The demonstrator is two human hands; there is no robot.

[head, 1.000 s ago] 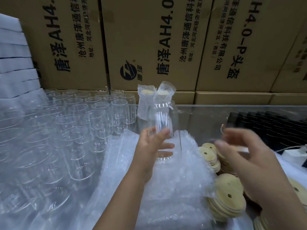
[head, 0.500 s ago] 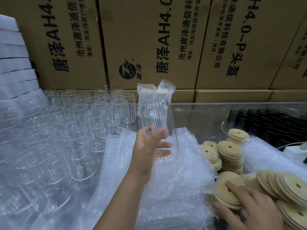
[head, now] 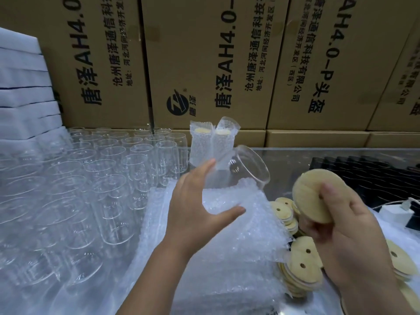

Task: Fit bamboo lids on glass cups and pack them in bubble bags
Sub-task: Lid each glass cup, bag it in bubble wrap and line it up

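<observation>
My left hand [head: 195,208] grips a clear glass cup [head: 241,171] above the pile of bubble bags [head: 218,251]; the cup is tilted with its open mouth facing right. To its right, my right hand [head: 345,233] pinches a round bamboo lid [head: 311,196] with a small hole, its face turned toward the cup's mouth and a short gap between them. More bamboo lids [head: 300,267] lie in loose stacks under my right hand. Two packed cups in bubble bags [head: 211,142] stand upright at the back.
Rows of empty glass cups [head: 109,169] cover the left side. White foam sheets [head: 22,87] are stacked at far left. Large cardboard boxes [head: 204,60] wall off the back. Black items [head: 368,178] sit at right, beside a white box with a cable [head: 395,210].
My right hand has picked a lid off the stacks and raised it toward the cup. My left hand has tipped the cup from upright so its mouth faces right.
</observation>
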